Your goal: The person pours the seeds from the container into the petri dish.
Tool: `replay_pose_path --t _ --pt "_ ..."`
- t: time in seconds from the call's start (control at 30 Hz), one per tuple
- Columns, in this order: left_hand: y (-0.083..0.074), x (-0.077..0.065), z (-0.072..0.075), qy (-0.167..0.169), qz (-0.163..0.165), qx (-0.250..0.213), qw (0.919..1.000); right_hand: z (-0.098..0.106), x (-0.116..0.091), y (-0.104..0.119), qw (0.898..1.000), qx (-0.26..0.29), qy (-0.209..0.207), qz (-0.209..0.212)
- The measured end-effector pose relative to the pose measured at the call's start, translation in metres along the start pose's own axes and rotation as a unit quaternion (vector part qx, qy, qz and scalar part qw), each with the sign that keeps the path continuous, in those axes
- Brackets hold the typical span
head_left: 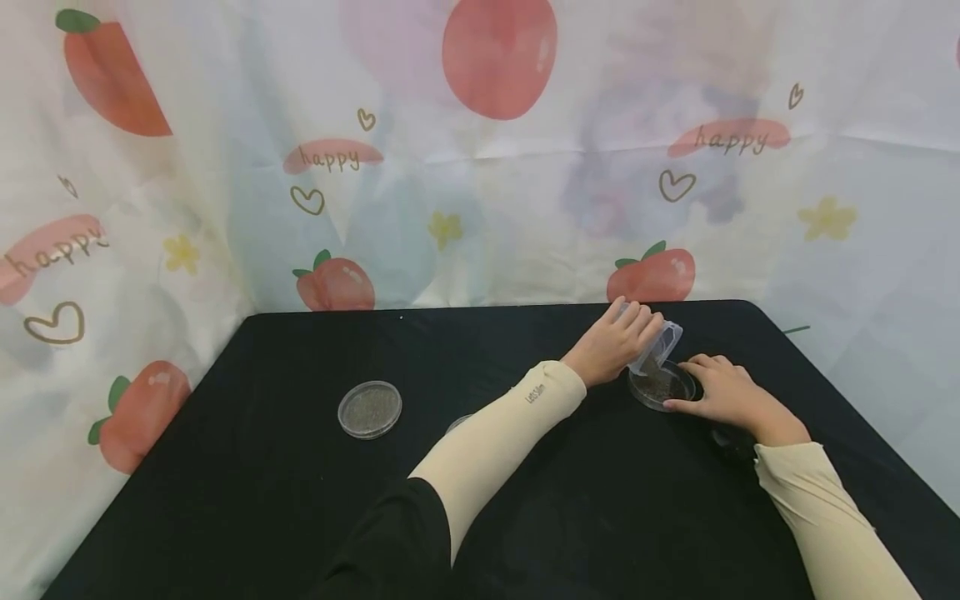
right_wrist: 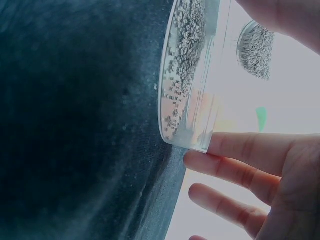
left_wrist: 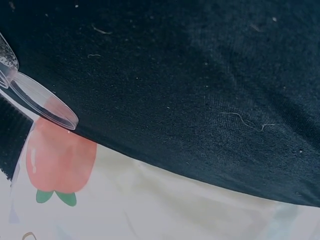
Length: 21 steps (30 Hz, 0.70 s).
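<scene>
My left hand (head_left: 613,342) grips a small clear plastic box (head_left: 663,343), tipped over a petri dish (head_left: 647,402) at the far right of the table. Grey granules (right_wrist: 257,52) fill the low end of the box in the right wrist view. More granules (right_wrist: 187,45) lie heaped to one side in the dish. With thumb and fingers on opposite sides of its rim, my right hand (head_left: 731,398) holds the dish on the black cloth. In the left wrist view only the dish's edge (left_wrist: 45,104) and a corner of the box (left_wrist: 7,62) show; the hand is out of frame.
Another petri dish (head_left: 370,410), its bottom covered with grey granules, stands on the left of the black table (head_left: 225,500). The left sleeve (head_left: 495,442) mostly hides a further round rim (head_left: 456,422). A dark object (head_left: 733,440) lies under the right wrist. Printed curtains (head_left: 487,208) hang behind.
</scene>
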State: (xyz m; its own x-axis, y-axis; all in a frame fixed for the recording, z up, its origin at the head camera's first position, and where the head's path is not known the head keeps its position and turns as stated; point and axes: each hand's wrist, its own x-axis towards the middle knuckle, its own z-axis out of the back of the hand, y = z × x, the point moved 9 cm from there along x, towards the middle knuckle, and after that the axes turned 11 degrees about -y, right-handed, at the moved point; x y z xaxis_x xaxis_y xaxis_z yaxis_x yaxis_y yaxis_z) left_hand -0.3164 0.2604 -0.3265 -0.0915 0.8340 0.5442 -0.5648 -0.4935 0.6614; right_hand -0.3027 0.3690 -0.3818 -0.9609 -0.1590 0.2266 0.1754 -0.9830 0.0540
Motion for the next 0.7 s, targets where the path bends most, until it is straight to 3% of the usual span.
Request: replay_pose_path --t 0.7 --pt "0.002 0.013 0.009 -0.022 0.004 0.002 0.9998 -0.002 -0.002 -0.002 1.0 -0.001 -0.012 0.001"
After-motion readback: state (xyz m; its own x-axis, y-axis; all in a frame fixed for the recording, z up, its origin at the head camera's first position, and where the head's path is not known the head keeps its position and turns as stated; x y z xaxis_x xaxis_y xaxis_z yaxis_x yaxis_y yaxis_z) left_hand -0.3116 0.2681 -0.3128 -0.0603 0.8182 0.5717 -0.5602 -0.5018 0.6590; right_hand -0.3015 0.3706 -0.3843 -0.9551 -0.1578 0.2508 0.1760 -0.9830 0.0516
